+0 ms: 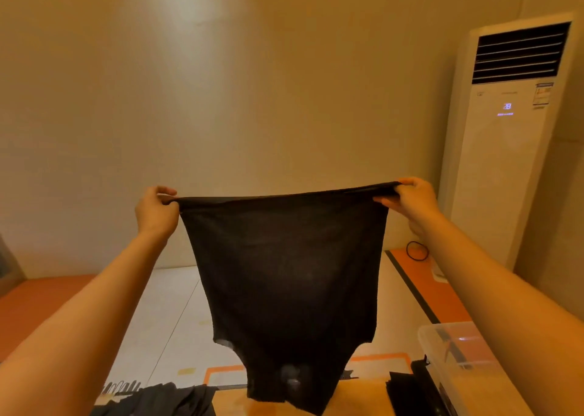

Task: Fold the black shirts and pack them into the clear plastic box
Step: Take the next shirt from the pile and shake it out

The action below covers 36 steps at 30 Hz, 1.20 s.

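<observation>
Plain beige wall (252, 83) fills most of the frame, with a tall white standing air conditioner (505, 162) at the right edge, its small display lit. Below lies a pale tiled floor (170, 314) bordered in orange, and a loop of black cable (417, 251) rests on it near the unit's foot. Both bare arms reach up from the lower corners. The left hand (156, 210), left of centre, and the right hand (410, 200), right of centre, each pinch one end of a straight edge of a black shirt (284, 257), fingers curled over the bunched cloth, so that edge is pulled taut between them. The shirt hangs freely down the middle of the frame, narrowing toward the bottom edge. In the lower right corner stands the clear plastic box (458, 349), partly hidden by the right forearm. Just left of it lies a piece of black fabric (407, 393), and more dark clothing (170, 398) is heaped at the lower left.
</observation>
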{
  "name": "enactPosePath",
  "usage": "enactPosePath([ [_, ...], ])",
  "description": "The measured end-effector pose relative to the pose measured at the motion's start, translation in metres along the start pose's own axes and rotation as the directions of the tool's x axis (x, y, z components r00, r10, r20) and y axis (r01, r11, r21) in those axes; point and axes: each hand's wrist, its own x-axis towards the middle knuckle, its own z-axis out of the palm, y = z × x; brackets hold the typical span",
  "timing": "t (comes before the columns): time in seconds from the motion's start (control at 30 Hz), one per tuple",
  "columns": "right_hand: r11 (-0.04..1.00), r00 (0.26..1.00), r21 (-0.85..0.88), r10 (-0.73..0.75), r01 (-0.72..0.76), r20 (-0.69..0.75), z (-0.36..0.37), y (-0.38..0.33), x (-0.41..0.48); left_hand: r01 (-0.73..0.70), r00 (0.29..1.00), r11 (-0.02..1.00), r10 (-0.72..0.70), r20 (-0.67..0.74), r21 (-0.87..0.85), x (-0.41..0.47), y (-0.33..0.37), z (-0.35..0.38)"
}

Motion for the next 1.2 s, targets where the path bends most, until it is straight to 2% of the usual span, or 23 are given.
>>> enactPosePath([
  [0.1, 0.993, 0.994, 0.038, -0.108, 0.108, -0.006, 0.002, -0.021, -0.007, -0.047, 0.998, 0.998, 0.044, -0.046, -0.048, 0.005, 0.015, -0.008],
  [0.23, 0.991, 0.991, 0.0, -0.136, 0.136, -0.007, -0.011, -0.01, -0.033, -0.031, 0.998, 0.999, 0.032, 0.046, -0.039, -0.022, 0.003, -0.023],
  [0.3, 0.991, 0.991, -0.03, -0.133, 0.133, 0.005, -0.023, 0.005, -0.052, 0.058, 0.991, 0.99, -0.041, 0.129, -0.127, -0.048, -0.009, -0.032],
  [0.4, 0.98, 0.993, -0.165, -0.106, 0.112, 0.045, -0.042, 0.039, -0.08, 0.24, 0.958, 0.937, -0.187, 0.216, -0.254, -0.097, -0.034, -0.041],
  [0.53, 0.906, 0.996, -0.42, -0.028, 0.059, 0.079, -0.071, 0.101, -0.103, 0.375, 0.914, 0.893, -0.31, 0.262, -0.25, -0.154, -0.085, -0.043],
  [0.63, 0.864, 0.992, -0.502, 0.098, -0.042, 0.085, -0.086, 0.142, -0.122, 0.447, 0.875, 0.875, -0.384, 0.297, -0.185, -0.189, -0.124, -0.043],
  [0.73, 0.856, 0.964, -0.479, 0.257, -0.195, 0.068, -0.1, 0.174, -0.149, 0.51, 0.834, 0.853, -0.457, 0.31, -0.116, -0.226, -0.156, -0.046],
  [0.9, 0.815, 0.91, -0.459, 0.413, -0.354, 0.03, -0.121, 0.213, -0.192, 0.569, 0.789, 0.822, -0.531, 0.309, -0.042, -0.284, -0.185, -0.057],
  [0.97, 0.79, 0.863, -0.432, 0.502, -0.435, 0.05, -0.128, 0.226, -0.206, 0.608, 0.763, 0.793, -0.57, 0.306, -0.038, -0.303, -0.193, -0.057],
  [1.1, 0.746, 0.765, -0.297, 0.64, -0.596, 0.073, -0.14, 0.249, -0.227, 0.755, 0.638, 0.653, -0.708, 0.302, -0.064, -0.331, -0.215, -0.056],
  [1.2, 0.733, 0.739, -0.198, 0.672, -0.651, 0.057, -0.145, 0.26, -0.235, 0.756, 0.637, 0.653, -0.722, 0.27, -0.036, -0.345, -0.231, -0.06],
])
